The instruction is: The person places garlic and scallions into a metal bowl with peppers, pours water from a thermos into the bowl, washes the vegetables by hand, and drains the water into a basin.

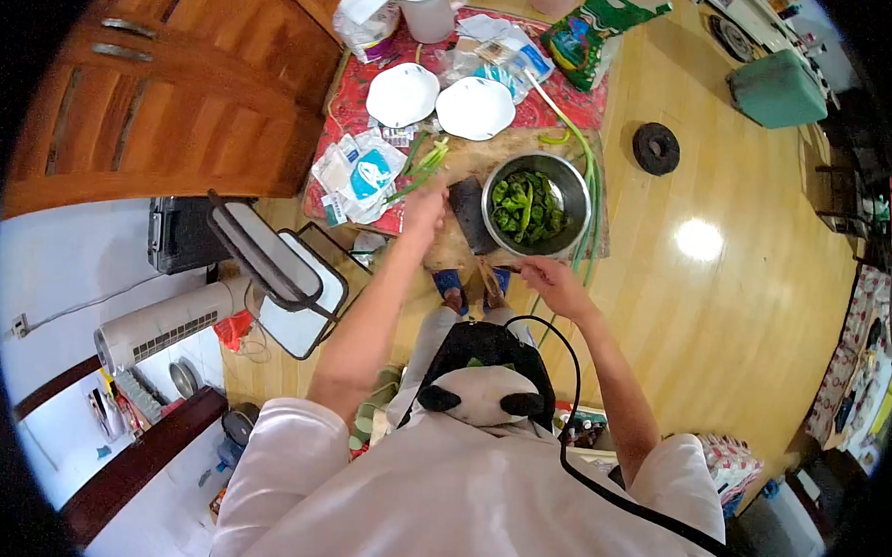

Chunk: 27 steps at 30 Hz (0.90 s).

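Observation:
My left hand (426,211), smeared by motion, is over the left part of the wooden board (559,143), just below some cut green stalks (432,158); its fingers cannot be made out. My right hand (556,285) is at the board's front edge, below the bowl, its fingers bent together; anything in them is too small to tell. Between the hands a dark, wide cleaver blade (472,217) lies on the board, its wooden handle (488,276) pointing toward me. A steel bowl (575,190) to its right holds green leafy pieces (529,208).
Two white plates (402,94) stand behind the board on the red tablecloth (580,108). Packets and plastic bags (361,177) lie at the left. Long green stalks (589,166) run along the bowl's right side. A folding chair (270,258) stands left of my left arm.

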Tool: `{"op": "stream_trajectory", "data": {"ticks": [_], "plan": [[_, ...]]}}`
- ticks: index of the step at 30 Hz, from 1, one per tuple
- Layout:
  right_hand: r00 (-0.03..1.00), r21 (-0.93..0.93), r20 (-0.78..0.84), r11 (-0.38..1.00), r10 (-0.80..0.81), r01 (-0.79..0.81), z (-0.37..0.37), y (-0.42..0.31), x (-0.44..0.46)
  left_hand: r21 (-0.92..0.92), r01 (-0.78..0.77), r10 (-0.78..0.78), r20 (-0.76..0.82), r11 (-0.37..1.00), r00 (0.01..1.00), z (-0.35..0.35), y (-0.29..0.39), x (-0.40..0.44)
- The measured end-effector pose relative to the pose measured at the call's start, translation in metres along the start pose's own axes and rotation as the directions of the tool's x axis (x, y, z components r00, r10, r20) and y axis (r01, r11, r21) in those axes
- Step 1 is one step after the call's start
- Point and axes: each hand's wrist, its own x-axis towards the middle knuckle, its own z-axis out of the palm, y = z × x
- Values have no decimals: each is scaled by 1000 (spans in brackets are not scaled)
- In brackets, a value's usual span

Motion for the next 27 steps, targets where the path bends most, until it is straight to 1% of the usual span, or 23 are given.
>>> {"op": "stream_trajectory", "data": {"ticks": [1, 2, 4, 5, 6, 8, 9, 10, 11, 12, 13, 15, 17, 18, 19, 20, 21, 22, 23, 24, 25, 26, 27], "plan": [[998, 55, -52, 998, -31, 34, 3, 20, -1, -10, -47, 46, -25, 999, 999, 10, 3, 6], [998, 57, -51, 998, -30, 33, 5, 36, -1, -40, -18, 16, -47, 999, 999, 12, 3, 5], [988, 253, -142, 967, 59, -21, -2, 54, -16, -150, 43, -40, 22, 988, 999, 18, 5, 22], [990, 235, -141, 972, 27, 7, -1, 62, -15, -191, 70, -58, 69, 979, 996, 16, 0, 25], [986, 245, -163, 970, 40, 1, -3, 76, -18, -173, 75, -61, 88, 982, 994, 24, 8, 27], [967, 343, -220, 938, 128, -46, -5, 95, -24, -153, 198, -208, -50, 968, 977, 26, 20, 24], [962, 353, -231, 934, 142, -53, -9, 97, -29, -263, 170, -181, -19, 950, 983, 21, 15, 44], [952, 375, -234, 922, 196, -98, -14, 99, -31, -290, 121, -129, -8, 949, 992, 25, 17, 44], [941, 391, -230, 909, 249, -144, -17, 99, -33, -307, 134, -135, 17, 942, 991, 22, 18, 41], [937, 400, -239, 905, 255, -144, -19, 107, -35, -311, 145, -136, 51, 939, 989, 25, 23, 41], [934, 421, -255, 898, 252, -127, -19, 119, -35, -303, 148, -139, 53, 941, 989, 24, 22, 49], [927, 443, -272, 889, 257, -116, -20, 132, -38, -358, 225, -194, 121, 906, 973, 22, 22, 61], [896, 451, -262, 866, 359, -215, -23, 138, -39, -316, 257, -223, 140, 913, 965, 20, 26, 68], [893, 454, -265, 864, 363, -216, -26, 149, -35, -273, 280, -244, 160, 920, 957, 26, 32, 70], [878, 459, -286, 859, 383, -225, -23, 168, -28, -308, 306, -284, 117, 901, 952, 29, 37, 70], [862, 466, -303, 852, 406, -238, -21, 188, -20, -304, 309, -289, 111, 901, 951, 33, 37, 71], [861, 466, -301, 851, 410, -242, -20, 206, -15, -253, 279, -261, 103, 926, 960, 34, 36, 70], [845, 323, -326, 890, 424, -322, -22, 220, -8, -200, 246, -232, 94, 948, 968, 34, 36, 71], [832, 176, -345, 901, 433, -396, -22, 236, 4, -195, 248, -236, 83, 949, 968, 34, 36, 76], [832, 177, -343, 900, 437, -399, -24, 235, 7, -163, 229, -221, 66, 960, 973, 35, 35, 77], [805, 17, -464, 912, 370, -409, -25, 236, 12, -131, 211, -206, 47, 969, 977, 36, 35, 78], [778, -138, -562, 897, 279, -421, -25, 239, 25, -127, 212, -209, 36, 969, 977, 36, 35, 84], [779, -137, -560, 895, 283, -424, -28, 237, 29, -209, 241, -240, 34, 948, 970, 37, 35, 79]]}}
